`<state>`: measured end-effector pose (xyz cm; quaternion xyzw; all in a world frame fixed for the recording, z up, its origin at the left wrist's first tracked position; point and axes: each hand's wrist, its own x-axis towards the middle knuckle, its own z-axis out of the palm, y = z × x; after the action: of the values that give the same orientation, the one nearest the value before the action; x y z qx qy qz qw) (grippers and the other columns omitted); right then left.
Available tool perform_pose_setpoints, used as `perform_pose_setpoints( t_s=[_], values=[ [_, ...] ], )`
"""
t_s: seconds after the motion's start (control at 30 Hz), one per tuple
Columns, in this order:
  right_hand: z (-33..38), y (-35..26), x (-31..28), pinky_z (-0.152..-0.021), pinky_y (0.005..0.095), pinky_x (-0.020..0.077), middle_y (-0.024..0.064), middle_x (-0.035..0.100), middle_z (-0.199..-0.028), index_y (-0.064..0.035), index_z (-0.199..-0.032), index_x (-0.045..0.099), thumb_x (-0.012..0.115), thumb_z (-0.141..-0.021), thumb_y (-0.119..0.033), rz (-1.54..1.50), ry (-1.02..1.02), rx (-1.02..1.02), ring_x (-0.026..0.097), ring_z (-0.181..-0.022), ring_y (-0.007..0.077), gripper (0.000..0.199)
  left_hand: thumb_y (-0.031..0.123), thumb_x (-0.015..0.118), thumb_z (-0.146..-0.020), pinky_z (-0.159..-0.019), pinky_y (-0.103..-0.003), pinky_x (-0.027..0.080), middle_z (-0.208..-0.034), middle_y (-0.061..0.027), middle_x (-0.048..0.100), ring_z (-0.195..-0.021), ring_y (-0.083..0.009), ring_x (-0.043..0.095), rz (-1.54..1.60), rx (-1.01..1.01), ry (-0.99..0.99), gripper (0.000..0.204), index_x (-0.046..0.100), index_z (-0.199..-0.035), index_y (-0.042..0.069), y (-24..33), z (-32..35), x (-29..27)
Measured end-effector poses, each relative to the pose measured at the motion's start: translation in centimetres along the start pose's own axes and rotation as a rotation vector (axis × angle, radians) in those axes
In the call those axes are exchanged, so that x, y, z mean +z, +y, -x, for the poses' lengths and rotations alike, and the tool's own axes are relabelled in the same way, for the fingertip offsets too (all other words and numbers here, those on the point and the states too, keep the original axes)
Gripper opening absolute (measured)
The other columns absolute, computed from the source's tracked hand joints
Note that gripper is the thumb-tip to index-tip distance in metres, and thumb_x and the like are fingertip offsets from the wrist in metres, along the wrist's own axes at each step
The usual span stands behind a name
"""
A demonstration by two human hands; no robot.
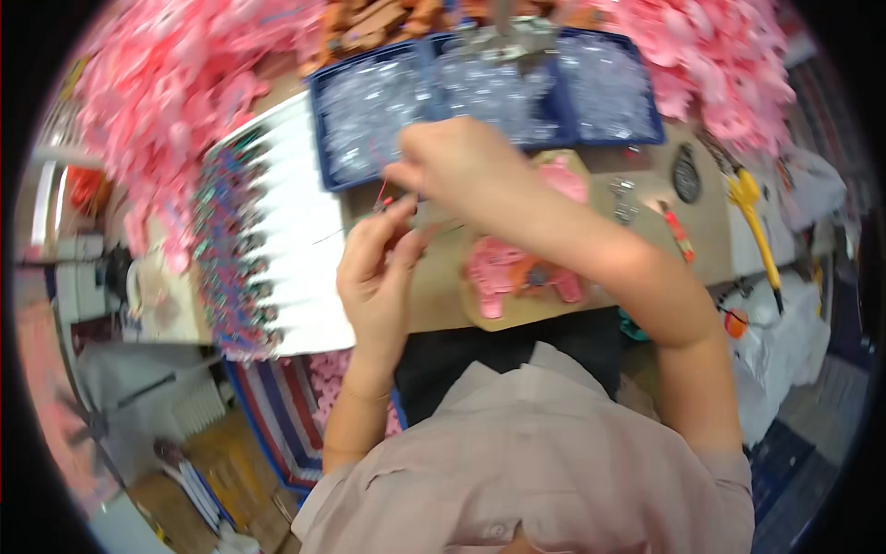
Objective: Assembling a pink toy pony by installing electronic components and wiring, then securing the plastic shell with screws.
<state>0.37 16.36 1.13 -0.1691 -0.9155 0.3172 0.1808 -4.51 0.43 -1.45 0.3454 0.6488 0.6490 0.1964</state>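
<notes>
My left hand (pixel 377 263) is closed in a pinch, its fingertips on a small red-and-black part (pixel 389 200) with thin wires. Just above it, my right hand (pixel 452 162) is curled shut and blurred by motion. A thin red wire (pixel 381 189) runs from its fingertips down to the small part. My right forearm crosses over a brown board holding pink plastic pieces (pixel 494 268), one with an orange and grey part at its middle. Left of my hands, a white ridged panel (pixel 309 240) carries a row of coloured wired parts (pixel 235 240) along its edge.
Blue trays (pixel 328 166) full of clear plastic parts stand beyond my hands. Heaps of pink plastic pieces (pixel 185 102) lie at both far corners, with orange pieces (pixel 374 23) between. To the right are a black oval object (pixel 686 174), a red tool (pixel 678 231) and a yellow-handled tool (pixel 757 222).
</notes>
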Motion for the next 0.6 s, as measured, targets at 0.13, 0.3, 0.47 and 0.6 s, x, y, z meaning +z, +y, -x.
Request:
perform_pose_setpoints(
  t_s=[0.13, 0.3, 0.47, 0.6],
  values=[
    [1.3, 0.0, -0.8, -0.063, 0.0436, 0.0498, 0.0172, 0.063, -0.075, -0.0024, -0.077, 0.062, 0.068, -0.079, -0.031, 0.134, 0.009, -0.014, 0.064, -0.073, 0.0353, 0.029, 0.000, 0.056, -0.088, -0.073, -0.023, 0.040, -0.087, -0.0026, 0.052, -0.080, -0.0107, 0.050, 0.136, -0.198, -0.108, 0.004, 0.055, -0.084, 0.001, -1.4, 0.3, -0.8],
    [11.2, -1.6, -6.6, -0.067, 0.0373, 0.0488, 0.0098, 0.060, -0.081, -0.0030, -0.089, 0.061, 0.069, -0.079, -0.023, 0.214, 0.302, -0.126, 0.062, -0.076, 0.0257, 0.024, 0.007, 0.062, -0.087, -0.073, -0.031, 0.041, -0.082, -0.0058, 0.050, -0.083, -0.0182, 0.050, -0.471, -0.078, -0.120, 0.008, 0.061, -0.086, -0.001, -1.7, 1.4, -1.3],
    [24.1, 4.8, -10.9, -0.069, 0.0225, 0.0468, 0.0004, 0.063, -0.088, -0.0015, -0.110, 0.061, 0.063, -0.089, -0.018, -0.396, 0.430, 0.871, 0.056, -0.078, 0.0079, 0.027, 0.005, 0.067, -0.082, -0.075, -0.035, 0.043, -0.087, -0.0103, 0.055, -0.084, -0.0264, 0.053, -0.871, 0.233, -0.132, 0.008, 0.064, -0.087, 0.000, -2.0, 3.0, -0.7],
    [32.1, 14.4, -15.6, -0.073, 0.0226, 0.0444, 0.0009, 0.061, -0.103, -0.0039, -0.128, 0.053, 0.065, -0.089, -0.019, -0.046, 0.812, 0.762, 0.055, -0.083, 0.0070, 0.043, -0.001, 0.070, -0.075, -0.081, -0.037, 0.045, -0.097, -0.0122, 0.062, -0.092, -0.0299, 0.057, -0.604, 0.369, -0.235, 0.016, 0.065, -0.091, 0.003, -1.8, 2.7, 0.6]
  ],
)
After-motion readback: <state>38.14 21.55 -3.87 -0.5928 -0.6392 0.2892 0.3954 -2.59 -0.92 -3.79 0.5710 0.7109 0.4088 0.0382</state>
